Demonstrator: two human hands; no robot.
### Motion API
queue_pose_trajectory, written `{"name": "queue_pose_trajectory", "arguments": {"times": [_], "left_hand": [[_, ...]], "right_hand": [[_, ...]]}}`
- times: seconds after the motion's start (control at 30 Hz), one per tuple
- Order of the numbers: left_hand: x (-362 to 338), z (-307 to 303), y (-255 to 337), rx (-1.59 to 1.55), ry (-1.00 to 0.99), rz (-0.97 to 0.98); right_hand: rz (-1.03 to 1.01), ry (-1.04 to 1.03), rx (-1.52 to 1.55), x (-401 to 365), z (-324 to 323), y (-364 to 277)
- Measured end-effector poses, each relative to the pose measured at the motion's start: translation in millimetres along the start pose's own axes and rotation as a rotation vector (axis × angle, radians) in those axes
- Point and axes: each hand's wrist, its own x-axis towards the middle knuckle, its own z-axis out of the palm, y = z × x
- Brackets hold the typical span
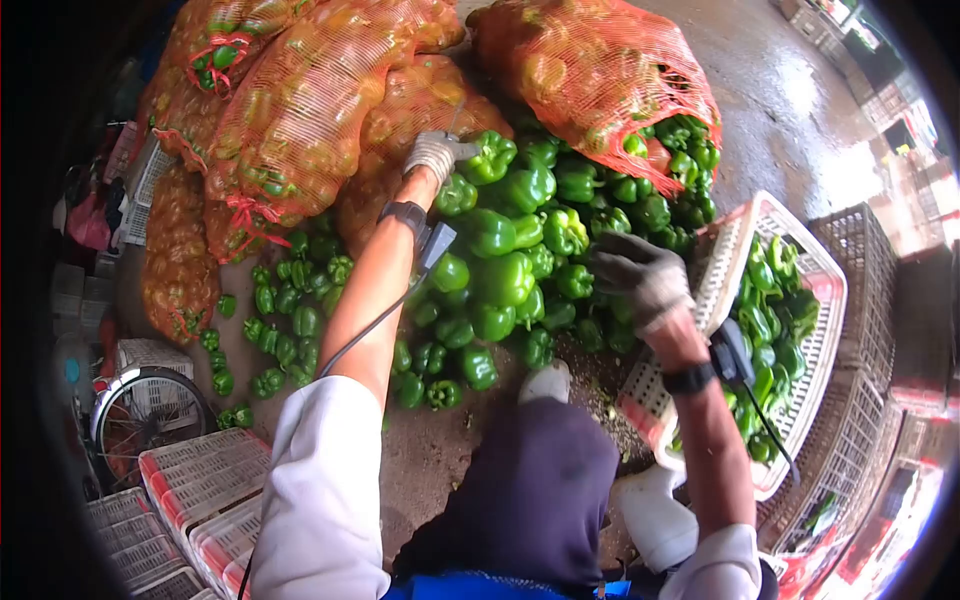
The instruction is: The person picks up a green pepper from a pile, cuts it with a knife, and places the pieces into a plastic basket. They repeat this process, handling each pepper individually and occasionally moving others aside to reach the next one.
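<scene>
A loose pile of green bell peppers (500, 280) spreads over the floor in front of me. At its far side my left hand (436, 155), in a pale glove, is closed against a green bell pepper (488, 157), thumb along its side; the other fingers are mostly hidden. My right hand (640, 275), in a dirtier, darkened glove, hovers over the right part of the pile. Its fingers reach leftward with no pepper visible in them. Beside my right forearm, a white and red plastic crate (830, 300) stands tilted, with green peppers (775, 330) inside.
Full orange mesh sacks (300, 110) lie behind the pile at left; another mesh sack (590, 70) spills peppers at its open mouth. Stacked crates (855, 290) line the right, more crates (205, 475) the lower left, near a wheel (150, 425). Cables run along both forearms.
</scene>
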Motion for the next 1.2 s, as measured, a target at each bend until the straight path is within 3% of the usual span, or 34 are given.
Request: {"name": "queue_pose_trajectory", "arguments": {"times": [0.07,0.1,0.2,0.23,0.3,0.4,0.47,0.53,0.67,0.7,0.77,0.83,1.0,1.1,1.13,1.17,1.2], "left_hand": [[24,4,-12,0.023,-0.048,-0.011],[27,5,-11,-0.016,-0.065,-0.029],[10,13,15,-0.076,-0.159,-0.084],[14,14,10,-0.091,-0.156,-0.093],[20,18,5,-0.129,-0.149,-0.106],[21,20,-10,-0.394,-0.148,-0.004],[-8,18,9,-0.599,-0.163,-0.001],[-36,17,30,-0.789,-0.298,0.003],[-95,35,54,-0.770,-0.401,0.138],[-112,45,66,-0.804,-0.411,0.182],[-143,52,86,-0.763,-0.456,0.091],[-159,76,80,-0.714,-0.373,0.254],[-252,88,154,-0.804,-0.489,0.084],[-278,104,179,-0.552,-0.618,0.357],[-278,111,181,-0.387,-0.673,0.398],[-307,103,214,-0.469,-0.825,0.368],[-320,103,230,-0.152,-0.746,0.525]], "right_hand": [[0.008,-0.107,0.018,59,27,12],[-0.006,-0.106,0.167,86,41,25],[0.053,-0.148,0.257,137,69,35],[0.071,-0.129,0.166,151,76,41],[0.115,-0.128,0.208,170,83,49],[0.137,-0.095,0.529,171,84,55],[0.077,-0.060,0.427,165,83,58],[0.002,-0.031,0.216,154,77,57],[-0.192,-0.113,0.529,97,59,27],[-0.135,-0.092,0.633,78,51,20],[-0.289,0.002,0.581,52,39,19],[-0.323,0.014,0.614,11,33,10],[-0.463,0.154,0.678,-67,17,5],[-0.506,0.155,0.810,-110,-5,-11],[-0.536,0.171,0.867,-127,-12,-18],[-0.580,0.153,0.850,-141,-25,-22],[-0.625,0.149,0.867,-159,-39,-25]]}}
